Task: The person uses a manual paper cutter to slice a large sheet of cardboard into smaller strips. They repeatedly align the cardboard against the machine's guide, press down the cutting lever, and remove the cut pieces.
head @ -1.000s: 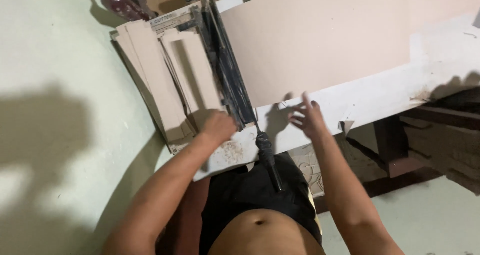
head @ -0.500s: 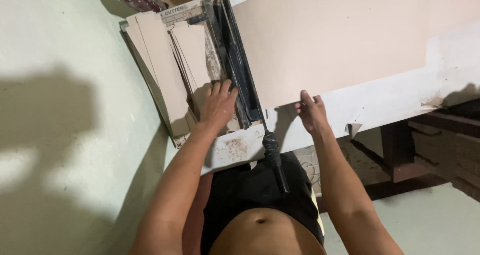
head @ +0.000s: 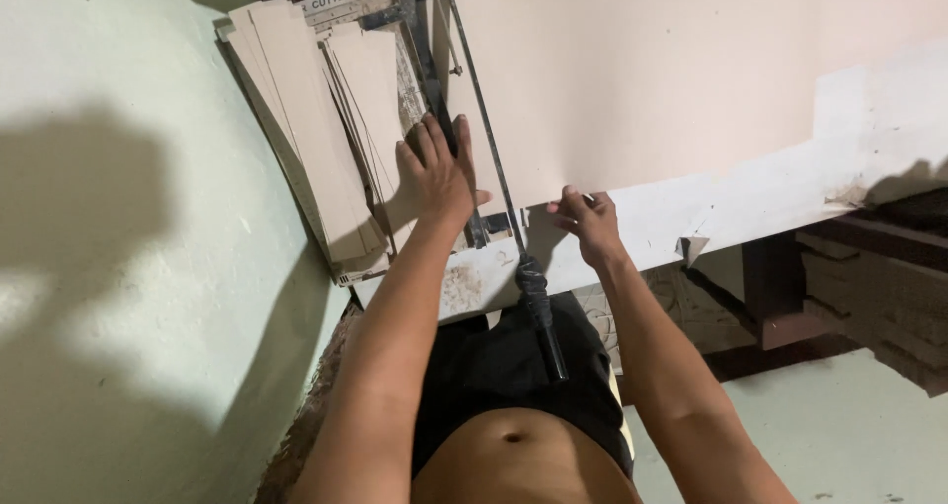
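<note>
A large beige tile (head: pixel 642 70) lies on a manual tile cutter (head: pixel 464 158) whose dark rail runs from the top toward me. My left hand (head: pixel 439 173) lies flat, fingers spread, on the cutter bed and the tile's left edge beside the rail. My right hand (head: pixel 586 223) pinches the tile's near edge. The cutter's black handle (head: pixel 538 311) sticks out over my lap, with neither hand on it.
A stack of cut beige tile strips (head: pixel 316 129) leans at the cutter's left. The cutter rests on a white bench (head: pixel 750 193). A pale wall (head: pixel 118 218) stands at left. Dark wooden pieces (head: pixel 859 277) and a pale floor (head: pixel 849 425) are at right.
My left hand moved up the cutter bed and spread flat across the rail. My right hand came down onto the tile's near edge and slid it left under the rail.
</note>
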